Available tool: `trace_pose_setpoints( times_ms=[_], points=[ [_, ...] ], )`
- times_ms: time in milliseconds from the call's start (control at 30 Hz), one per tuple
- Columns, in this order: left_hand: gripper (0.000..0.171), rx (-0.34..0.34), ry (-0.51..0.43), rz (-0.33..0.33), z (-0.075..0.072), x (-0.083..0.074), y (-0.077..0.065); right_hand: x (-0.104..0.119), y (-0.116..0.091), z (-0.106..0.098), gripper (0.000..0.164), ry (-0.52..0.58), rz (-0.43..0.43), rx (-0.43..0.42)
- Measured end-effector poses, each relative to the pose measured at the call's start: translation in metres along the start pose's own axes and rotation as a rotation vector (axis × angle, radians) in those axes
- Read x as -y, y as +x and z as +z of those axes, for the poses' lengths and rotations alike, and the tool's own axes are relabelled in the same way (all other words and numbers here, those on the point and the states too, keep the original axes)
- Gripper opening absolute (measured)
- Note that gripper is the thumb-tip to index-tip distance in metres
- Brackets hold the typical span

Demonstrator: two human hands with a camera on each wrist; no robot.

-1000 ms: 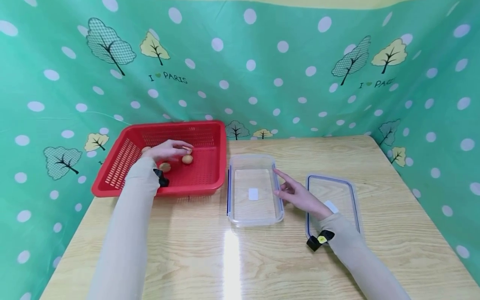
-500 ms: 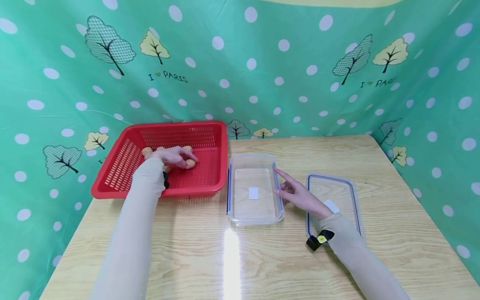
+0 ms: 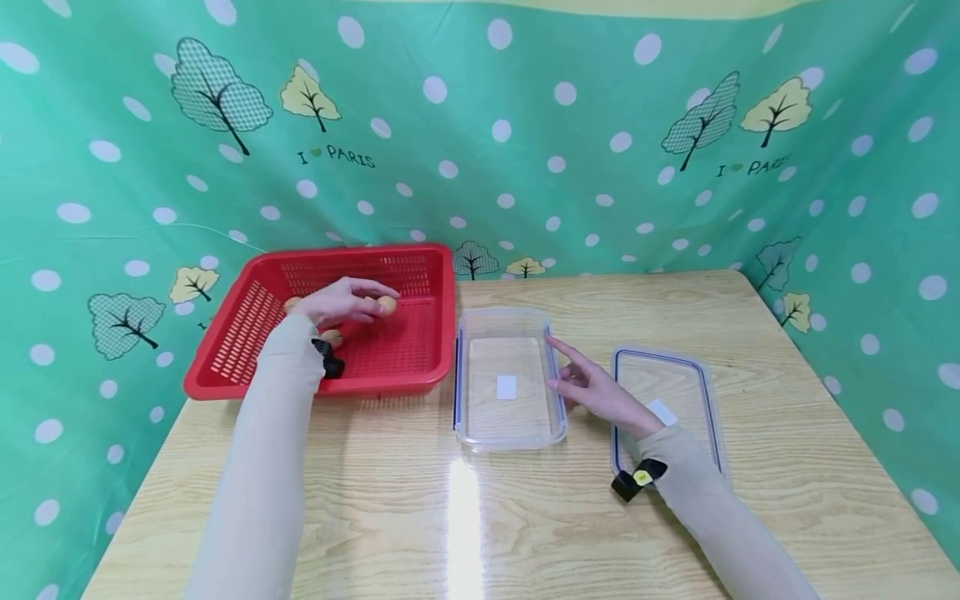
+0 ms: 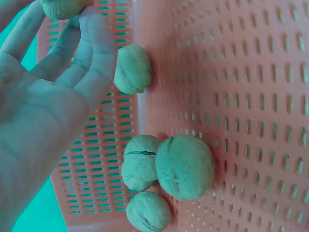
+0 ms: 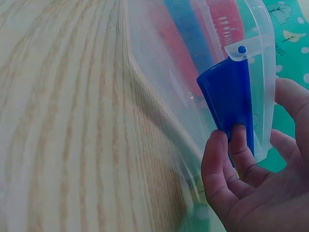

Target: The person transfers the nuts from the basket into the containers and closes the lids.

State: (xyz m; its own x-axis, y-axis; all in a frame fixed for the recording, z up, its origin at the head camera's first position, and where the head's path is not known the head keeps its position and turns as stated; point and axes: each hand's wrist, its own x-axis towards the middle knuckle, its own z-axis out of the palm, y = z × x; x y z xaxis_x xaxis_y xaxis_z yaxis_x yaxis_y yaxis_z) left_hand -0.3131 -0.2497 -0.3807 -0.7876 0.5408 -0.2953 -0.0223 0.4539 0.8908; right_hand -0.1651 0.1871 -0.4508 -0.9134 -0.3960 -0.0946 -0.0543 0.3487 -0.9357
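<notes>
My left hand (image 3: pixel 339 302) is over the red plastic basket (image 3: pixel 438 367), pinching a walnut (image 3: pixel 387 305) between thumb and fingertips. The same hand (image 4: pixel 38 111) fills the left of the left wrist view, where the held walnut (image 4: pixel 62 7) is cut by the top edge. Several loose walnuts (image 4: pixel 184 166) lie in the basket below it. My right hand (image 3: pixel 600 393) holds the right side of a clear, lidless food container (image 3: pixel 510 442). In the right wrist view, curled fingers press its blue side latch (image 5: pixel 227 99) while other digits reach over the rim.
A clear lid (image 3: pixel 663 358) with a blue seal lies to the right, partly under my right forearm. All stand on a wooden table (image 3: pixel 390 517). A green patterned cloth (image 3: pixel 495 167) hangs behind and at the sides.
My left hand first reached down onto a walnut in the basket, then rose slightly with it between the fingers. The right hand and container have stayed in place.
</notes>
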Motion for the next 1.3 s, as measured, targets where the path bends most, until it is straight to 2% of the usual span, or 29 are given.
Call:
trace_pose_setpoints(
  times_ms=[67,233,367,533,600,667,833,900,1033,1300],
  points=[
    [0.048,-0.032,-0.026,-0.012,0.001,-0.003,-0.004,0.0,0.0,0.001,0.068,0.001,0.003,-0.003],
    [0.046,-0.108,-0.02,-0.015,0.0,-0.013,-0.011,0.0,0.001,0.003,0.068,0.009,0.007,-0.018],
    [0.044,-0.121,-0.048,0.012,-0.002,-0.017,-0.014,0.001,0.001,0.004,0.067,0.003,-0.008,-0.019],
    [0.046,-0.132,-0.135,0.037,0.0,-0.02,-0.01,0.003,0.0,0.004,0.067,0.026,-0.026,-0.032],
    [0.047,-0.141,-0.145,0.028,0.004,-0.024,-0.007,0.003,-0.001,0.005,0.067,0.034,-0.036,-0.037],
    [0.046,-0.149,-0.127,0.015,0.011,-0.038,-0.009,0.004,-0.002,0.006,0.068,0.03,-0.04,-0.042],
    [0.043,-0.155,-0.122,0.053,0.031,-0.068,-0.012,0.004,-0.004,0.005,0.069,0.016,-0.032,-0.083],
    [0.045,-0.164,-0.108,0.082,0.036,-0.069,-0.008,0.004,-0.004,0.003,0.069,0.02,-0.025,-0.102],
    [0.047,-0.188,-0.066,0.098,0.041,-0.072,-0.007,0.005,-0.005,0.0,0.069,0.047,-0.015,-0.124],
    [0.045,-0.211,-0.066,0.139,0.048,-0.087,-0.007,0.004,-0.006,-0.011,0.064,0.021,-0.018,-0.158]
  ],
)
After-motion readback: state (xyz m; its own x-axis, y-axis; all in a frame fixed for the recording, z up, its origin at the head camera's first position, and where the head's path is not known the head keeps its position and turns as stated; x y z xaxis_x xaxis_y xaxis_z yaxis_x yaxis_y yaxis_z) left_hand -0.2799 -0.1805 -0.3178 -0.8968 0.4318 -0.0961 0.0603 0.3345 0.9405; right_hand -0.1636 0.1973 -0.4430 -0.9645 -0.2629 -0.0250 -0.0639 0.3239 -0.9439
